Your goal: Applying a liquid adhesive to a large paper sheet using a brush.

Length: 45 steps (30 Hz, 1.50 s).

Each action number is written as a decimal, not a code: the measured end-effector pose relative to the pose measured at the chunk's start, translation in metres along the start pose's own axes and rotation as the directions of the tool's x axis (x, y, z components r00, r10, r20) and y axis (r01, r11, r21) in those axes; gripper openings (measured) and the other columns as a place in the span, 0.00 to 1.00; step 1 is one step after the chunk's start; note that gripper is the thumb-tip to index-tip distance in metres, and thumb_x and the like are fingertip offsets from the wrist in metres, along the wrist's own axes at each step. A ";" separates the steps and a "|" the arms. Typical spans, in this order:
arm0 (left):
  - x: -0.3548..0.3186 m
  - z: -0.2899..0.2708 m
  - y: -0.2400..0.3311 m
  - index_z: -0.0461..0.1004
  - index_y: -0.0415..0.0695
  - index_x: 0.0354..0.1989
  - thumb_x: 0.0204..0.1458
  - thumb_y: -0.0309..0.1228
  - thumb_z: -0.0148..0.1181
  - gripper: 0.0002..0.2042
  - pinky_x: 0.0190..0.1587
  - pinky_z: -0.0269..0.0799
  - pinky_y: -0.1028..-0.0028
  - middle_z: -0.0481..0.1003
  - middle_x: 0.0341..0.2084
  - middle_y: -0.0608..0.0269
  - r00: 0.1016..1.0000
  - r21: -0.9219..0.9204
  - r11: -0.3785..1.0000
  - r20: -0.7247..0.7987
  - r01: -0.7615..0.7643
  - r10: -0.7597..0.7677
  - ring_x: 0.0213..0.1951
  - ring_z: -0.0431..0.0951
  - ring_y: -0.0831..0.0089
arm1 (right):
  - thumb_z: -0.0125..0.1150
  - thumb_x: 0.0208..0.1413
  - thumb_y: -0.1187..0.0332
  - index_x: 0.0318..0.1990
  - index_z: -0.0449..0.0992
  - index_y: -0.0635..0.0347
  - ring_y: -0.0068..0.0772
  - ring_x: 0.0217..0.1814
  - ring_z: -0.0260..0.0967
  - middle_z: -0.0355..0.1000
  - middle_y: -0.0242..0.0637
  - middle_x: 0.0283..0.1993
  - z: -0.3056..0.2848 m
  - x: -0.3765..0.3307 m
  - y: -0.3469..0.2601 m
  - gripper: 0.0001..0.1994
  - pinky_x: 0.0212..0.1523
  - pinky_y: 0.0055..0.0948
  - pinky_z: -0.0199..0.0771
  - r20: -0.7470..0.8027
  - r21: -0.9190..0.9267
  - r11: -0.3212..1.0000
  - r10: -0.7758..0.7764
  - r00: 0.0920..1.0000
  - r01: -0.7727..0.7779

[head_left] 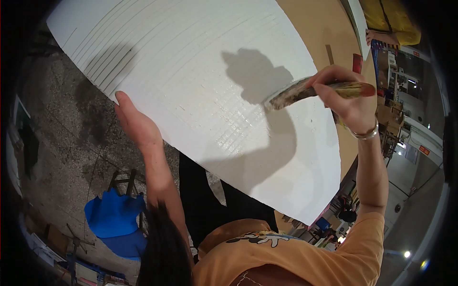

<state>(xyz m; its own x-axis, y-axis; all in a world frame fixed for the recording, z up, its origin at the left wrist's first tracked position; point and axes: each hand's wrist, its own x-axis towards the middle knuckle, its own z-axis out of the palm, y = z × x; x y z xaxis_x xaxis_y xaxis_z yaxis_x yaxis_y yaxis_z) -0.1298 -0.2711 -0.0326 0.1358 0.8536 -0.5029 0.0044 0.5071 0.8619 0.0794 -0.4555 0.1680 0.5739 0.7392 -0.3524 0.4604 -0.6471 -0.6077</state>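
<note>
"What was held?"

"The left hand [140, 126] was laid against the left edge of the white board [200, 71], grip unclear; right of centre, the brush [291, 94] was gripped by the right hand [353, 112]."

"Any risk seen?"

"The board, at upper centre, could be shifted by hard strokes, its glossy patch [236, 128] smeared."

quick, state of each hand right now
Left hand: at the white board edge; open or closed can't be told.
Right hand: closed, holding the brush.

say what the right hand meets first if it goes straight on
Likely the white sheet: the right hand points its brush leftward at it, tip on or just above the surface; depth is unclear.
</note>
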 end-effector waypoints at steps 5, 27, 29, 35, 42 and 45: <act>-0.001 0.006 0.008 0.52 0.30 0.60 0.58 0.52 0.40 0.35 0.56 0.62 0.66 0.61 0.56 0.42 0.999 0.044 0.998 -0.011 -0.037 0.038 0.55 0.67 0.58 | 0.61 0.51 0.68 0.33 0.77 0.62 0.15 0.29 0.70 0.74 0.30 0.27 0.011 0.032 -0.011 0.07 0.28 0.16 0.69 -0.247 0.045 0.989 -0.124 0.961 0.139; -0.008 0.008 0.011 0.53 0.29 0.59 0.60 0.49 0.41 0.32 0.52 0.64 0.69 0.64 0.52 0.42 0.999 -0.063 0.998 0.026 -0.019 0.021 0.50 0.69 0.61 | 0.63 0.47 0.71 0.29 0.74 0.66 0.18 0.26 0.70 0.73 0.35 0.25 0.075 0.093 -0.072 0.07 0.29 0.19 0.71 -0.169 0.143 0.879 -0.431 0.887 0.454; -0.006 0.005 0.004 0.54 0.29 0.59 0.60 0.49 0.41 0.32 0.51 0.64 0.69 0.64 0.52 0.42 0.999 -0.083 0.996 0.041 -0.015 0.019 0.50 0.69 0.61 | 0.62 0.46 0.72 0.29 0.74 0.67 0.19 0.26 0.70 0.73 0.36 0.25 0.064 0.084 -0.073 0.07 0.29 0.20 0.71 -0.078 0.003 0.868 -0.496 0.865 0.497; -0.008 0.008 0.002 0.54 0.29 0.59 0.60 0.49 0.41 0.32 0.51 0.64 0.69 0.65 0.51 0.43 0.998 -0.068 0.996 0.023 0.055 -0.054 0.49 0.69 0.62 | 0.66 0.45 0.69 0.24 0.73 0.67 0.23 0.24 0.70 0.72 0.37 0.21 0.078 0.095 -0.075 0.10 0.29 0.21 0.71 -0.328 0.030 0.810 -0.546 0.771 0.586; -0.008 -0.002 0.006 0.52 0.28 0.60 0.60 0.50 0.39 0.33 0.55 0.60 0.70 0.63 0.54 0.43 0.999 -0.029 0.999 0.038 0.019 -0.018 0.53 0.66 0.62 | 0.64 0.49 0.56 0.27 0.78 0.62 0.16 0.19 0.67 0.72 0.31 0.19 0.034 0.080 -0.067 0.16 0.17 0.15 0.64 -0.115 0.114 0.968 -0.209 0.971 0.222; -0.010 0.005 0.003 0.51 0.28 0.60 0.60 0.50 0.39 0.34 0.56 0.59 0.69 0.62 0.54 0.43 0.998 -0.009 1.000 0.053 0.022 -0.022 0.53 0.66 0.62 | 0.62 0.50 0.57 0.30 0.78 0.63 0.15 0.20 0.66 0.72 0.31 0.21 0.019 0.108 -0.052 0.15 0.20 0.14 0.65 -0.321 0.185 0.926 -0.260 0.911 0.329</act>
<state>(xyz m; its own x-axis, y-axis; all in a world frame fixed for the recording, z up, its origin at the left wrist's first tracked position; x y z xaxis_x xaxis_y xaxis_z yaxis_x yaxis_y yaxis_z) -0.1265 -0.2789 -0.0247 0.1881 0.8349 -0.5172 -0.0016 0.5269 0.8500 0.1044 -0.3382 0.1480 0.6204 0.7815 0.0653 0.4902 -0.3214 -0.8102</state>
